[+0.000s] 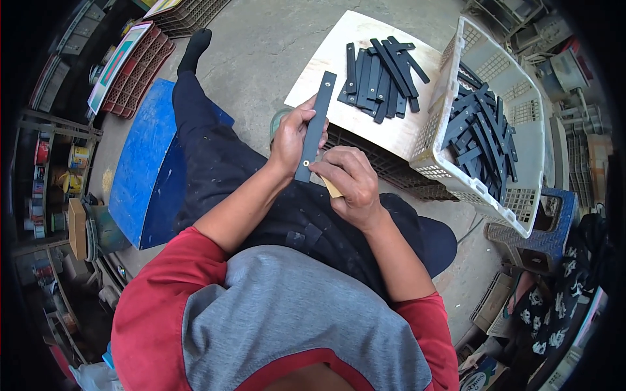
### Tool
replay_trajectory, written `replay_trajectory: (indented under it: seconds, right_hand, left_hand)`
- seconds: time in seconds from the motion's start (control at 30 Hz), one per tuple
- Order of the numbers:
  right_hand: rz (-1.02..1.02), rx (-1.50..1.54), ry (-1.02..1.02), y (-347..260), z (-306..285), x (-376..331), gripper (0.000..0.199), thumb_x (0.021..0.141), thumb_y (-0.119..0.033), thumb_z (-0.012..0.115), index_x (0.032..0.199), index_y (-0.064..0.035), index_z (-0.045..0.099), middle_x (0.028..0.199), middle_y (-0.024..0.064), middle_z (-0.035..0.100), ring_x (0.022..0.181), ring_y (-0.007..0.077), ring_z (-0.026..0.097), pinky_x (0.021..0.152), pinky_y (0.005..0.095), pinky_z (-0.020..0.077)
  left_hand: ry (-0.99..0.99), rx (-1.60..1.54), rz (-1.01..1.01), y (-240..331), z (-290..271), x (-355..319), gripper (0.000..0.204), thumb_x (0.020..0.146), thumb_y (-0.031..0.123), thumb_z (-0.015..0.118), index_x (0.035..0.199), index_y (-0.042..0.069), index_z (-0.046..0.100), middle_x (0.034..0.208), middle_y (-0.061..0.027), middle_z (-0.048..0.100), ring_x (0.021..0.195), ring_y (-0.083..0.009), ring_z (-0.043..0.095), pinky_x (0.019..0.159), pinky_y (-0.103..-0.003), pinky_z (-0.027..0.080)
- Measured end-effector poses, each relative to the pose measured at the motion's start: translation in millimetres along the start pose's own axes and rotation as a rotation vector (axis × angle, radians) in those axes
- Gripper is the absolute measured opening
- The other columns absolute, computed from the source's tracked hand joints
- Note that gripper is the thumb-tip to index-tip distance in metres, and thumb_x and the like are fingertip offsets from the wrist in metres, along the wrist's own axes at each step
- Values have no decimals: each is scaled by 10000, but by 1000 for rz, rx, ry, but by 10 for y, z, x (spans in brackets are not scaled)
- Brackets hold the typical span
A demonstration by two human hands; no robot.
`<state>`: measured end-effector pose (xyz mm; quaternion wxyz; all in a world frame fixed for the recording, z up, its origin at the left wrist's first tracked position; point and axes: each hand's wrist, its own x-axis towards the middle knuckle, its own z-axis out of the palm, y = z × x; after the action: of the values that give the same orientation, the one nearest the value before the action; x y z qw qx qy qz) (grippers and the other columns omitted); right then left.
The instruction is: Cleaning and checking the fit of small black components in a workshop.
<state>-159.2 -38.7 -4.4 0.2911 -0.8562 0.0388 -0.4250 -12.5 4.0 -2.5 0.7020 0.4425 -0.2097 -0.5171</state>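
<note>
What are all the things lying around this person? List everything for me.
dark strip: one, dark grey, held upright in both hands
loose strips: a pile, too overlapped to count, dark grey, on the board
board: one, pale wood, on a dark crate
basket: one, white, tilted at right, full of similar strips
blue panel: one, blue, on the floor at left
red crate: one, red, upper left
blue stool: one, blue, below the basket
left hand: grips the strip's side
right hand: at the strip's lower end, holding a tan piece
</note>
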Motion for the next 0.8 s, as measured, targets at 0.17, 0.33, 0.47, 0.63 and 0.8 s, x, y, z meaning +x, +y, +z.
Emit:
replay_trajectory:
  seconds: [0.17,0.33,0.47,0.63,0.8]
  right_hand:
    - [39,-70,64,94,-43,16,364,550,67,581,897,-20,648,846,105,570,829,280,580,720,360,469]
    - [128,-184,140,253,-87,16,410,519,106,544,896,-23,640,850,97,578,871,279,578,746,369,462]
    - [190,-258,230,403,-173,18,390,537,106,544,893,-23,637,850,109,574,866,286,572,752,369,456]
    - [424,-110,432,511,-251,67,190,747,63,567,890,-34,647,858,121,609,826,256,602,708,334,461]
    - [914,858,589,576,-330,42,236,921,-138,507,1075,40,486,924,159,634,794,202,640,772,312,512]
  left_hand:
    - [-49,60,-78,-20,60,-72,560,871,242,328,1379,8,317,755,-37,483,572,-114,462,467,-186,382]
    - [-132,70,-120,-57,109,-162,548,866,242,353,1353,-8,343,739,-42,484,555,-114,471,427,-201,374]
    - [-206,67,-165,-18,171,-252,516,862,206,380,1319,-32,395,715,-29,451,564,-98,426,516,-213,391]
    - [-277,107,-199,-8,185,-274,543,860,203,382,1350,-30,362,714,-29,449,564,-95,426,515,-211,387]
    - [-318,115,-204,34,233,-268,557,857,203,385,1361,-30,345,708,-29,445,564,-95,429,509,-210,383]
